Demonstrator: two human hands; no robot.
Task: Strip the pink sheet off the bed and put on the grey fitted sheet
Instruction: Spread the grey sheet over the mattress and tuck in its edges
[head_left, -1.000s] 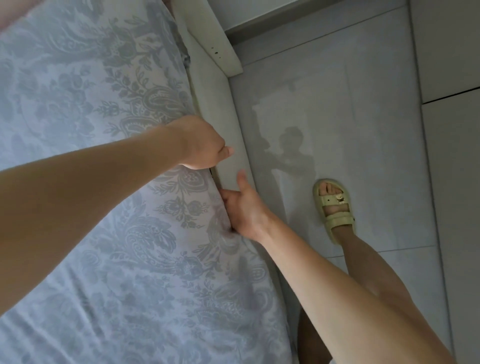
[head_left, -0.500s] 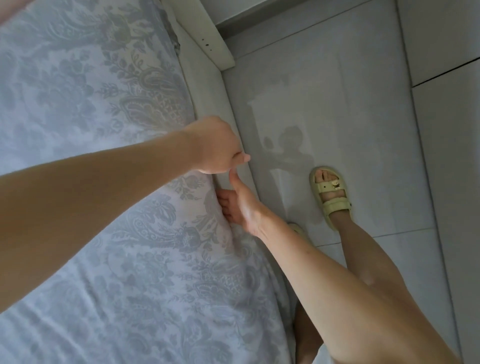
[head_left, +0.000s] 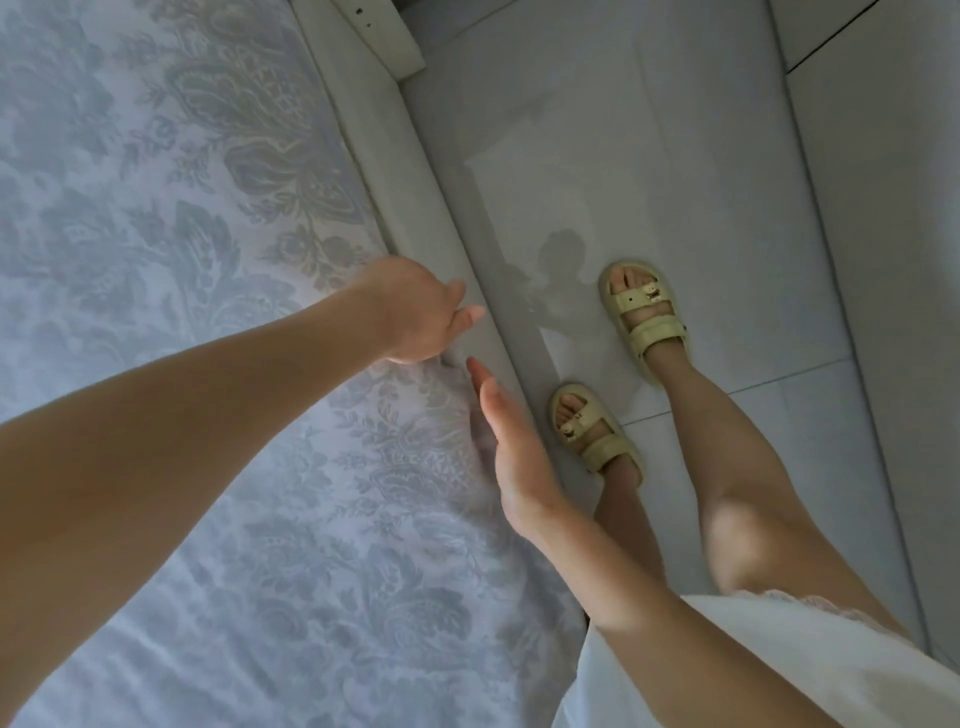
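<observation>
The grey floral fitted sheet covers the mattress across the left of the head view. My left hand reaches over the mattress's right edge, its fingers curled down around the sheet's edge, thumb pointing right. Just below it, my right hand lies flat against the side of the mattress, with straight fingers pressing the sheet between mattress and white bed frame. No pink sheet is in view.
A pale tiled floor runs along the right of the bed. My feet stand on it in yellow sandals close to the frame. A white board juts out at the top of the bed.
My right hand has straightened and now lies flat along the mattress side. My left hand stays at the edge. My second foot has stepped into view beside the frame.
</observation>
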